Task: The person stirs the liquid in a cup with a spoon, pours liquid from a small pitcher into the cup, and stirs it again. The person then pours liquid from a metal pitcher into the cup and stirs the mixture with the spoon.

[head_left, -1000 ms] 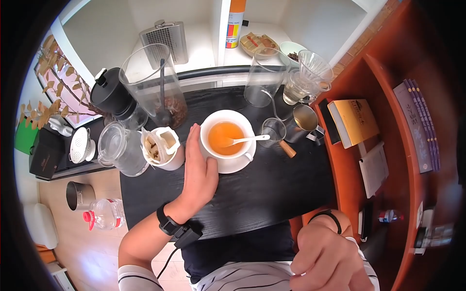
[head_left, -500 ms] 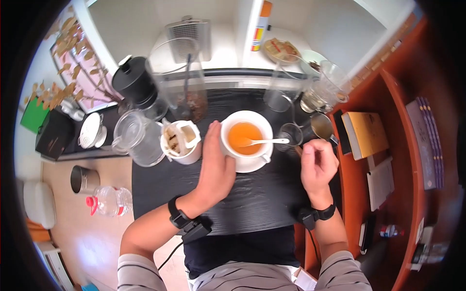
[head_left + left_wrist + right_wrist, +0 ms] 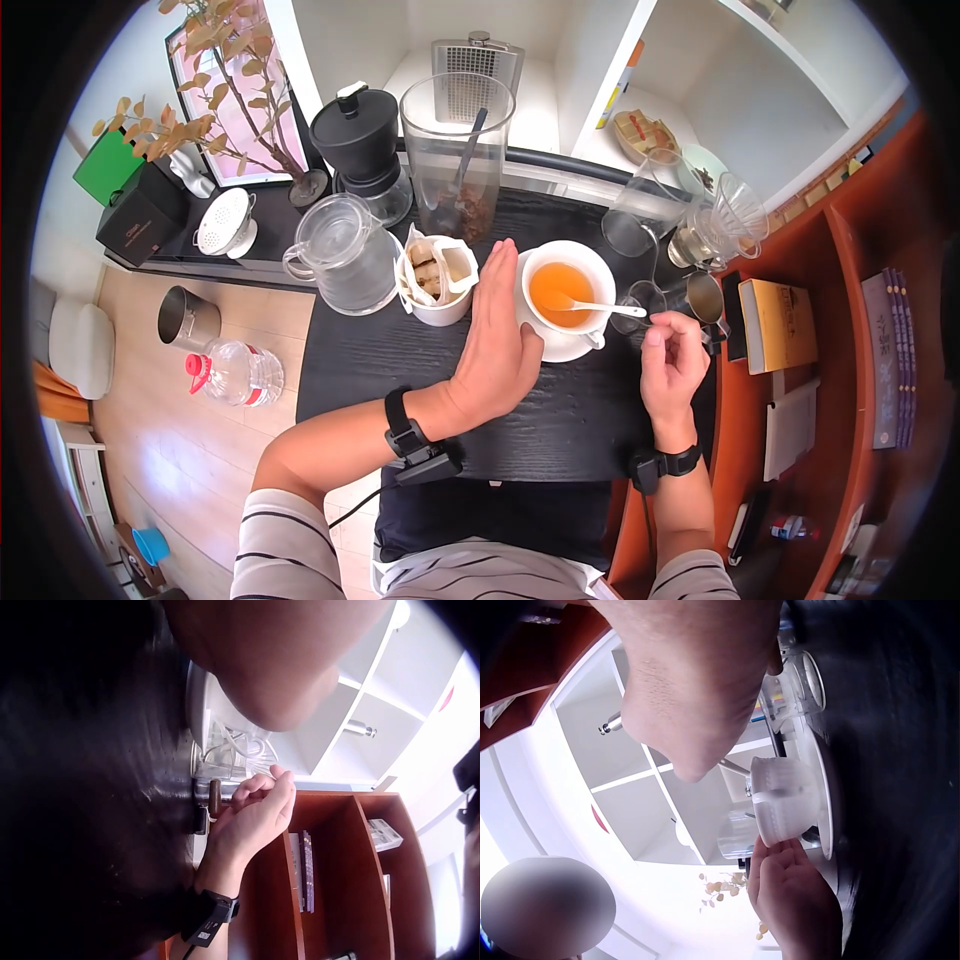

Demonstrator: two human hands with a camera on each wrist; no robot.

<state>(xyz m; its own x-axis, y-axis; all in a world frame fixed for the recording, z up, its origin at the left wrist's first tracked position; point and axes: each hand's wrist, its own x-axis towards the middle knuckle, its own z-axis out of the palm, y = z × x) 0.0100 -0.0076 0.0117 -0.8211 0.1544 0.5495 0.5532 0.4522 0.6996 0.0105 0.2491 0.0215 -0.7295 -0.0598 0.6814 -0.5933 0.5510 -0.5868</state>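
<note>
A white cup of orange liquid stands on a white saucer, a white spoon leaning in it with its handle toward the right. Against the cup's left side lies my left hand, fingers straight and together; the right wrist view has its fingertips at the cup. My right hand hovers just beyond the spoon's handle end, fingers loosely curled, with nothing visible in them. Near it are a small glass vessel and, in the left wrist view, a wooden handle.
Left of the cup stand a drip bag on a white cup, a glass server, a black grinder and a tall glass jar. At the right are a metal pitcher, glassware and a red-brown shelf.
My right hand has come up from the lap side to the table's right part, beside the spoon handle. The head view has shifted; my left hand stays against the cup.
</note>
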